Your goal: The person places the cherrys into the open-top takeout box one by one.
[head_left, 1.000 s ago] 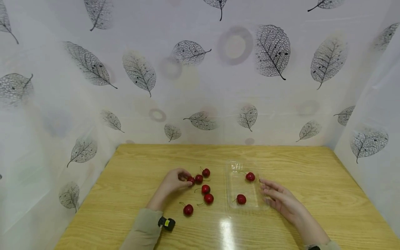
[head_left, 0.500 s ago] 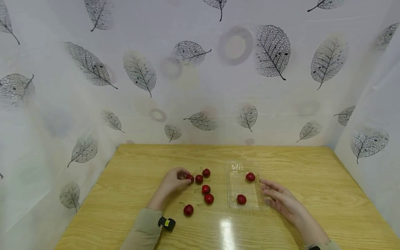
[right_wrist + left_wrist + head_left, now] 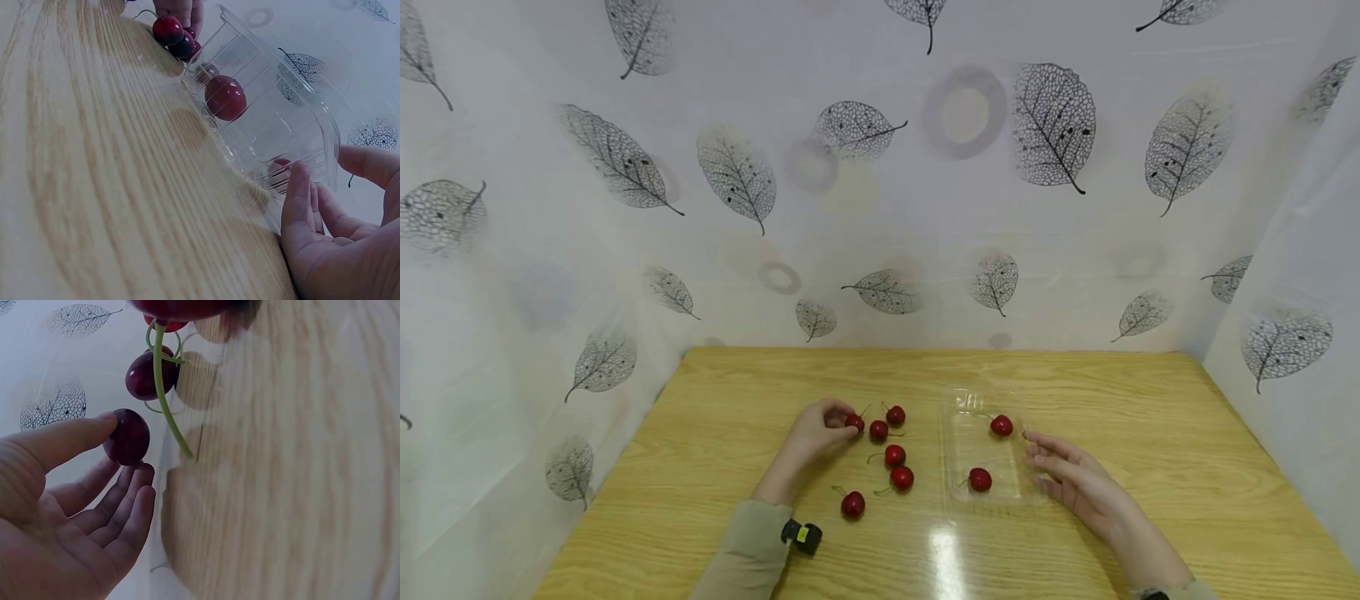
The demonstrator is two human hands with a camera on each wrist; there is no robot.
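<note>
My left hand (image 3: 811,433) pinches a dark red cherry (image 3: 127,439) between thumb and fingertips at the left of the group. Its stem points up and to the right in the head view. Close by lie two more loose cherries, one at the back (image 3: 895,415) and one beside the held one (image 3: 878,431). At the right, a clear plastic box (image 3: 951,450) stands on the table with two cherries inside, one far (image 3: 1002,426) and one near (image 3: 980,479). My right hand (image 3: 1084,485) rests against the box's right side, its fingers only slightly bent.
Two cherries lie close together in the middle, one behind (image 3: 894,455) and one in front (image 3: 902,478). Another cherry (image 3: 852,505) lies nearer the front. All stand on a wooden table (image 3: 760,375) bordered by a leaf-patterned curtain (image 3: 925,208).
My left hand has drawn its cherry slightly left and back, widening the gap to the neighbouring cherry. The right hand and the box have stayed in place.
</note>
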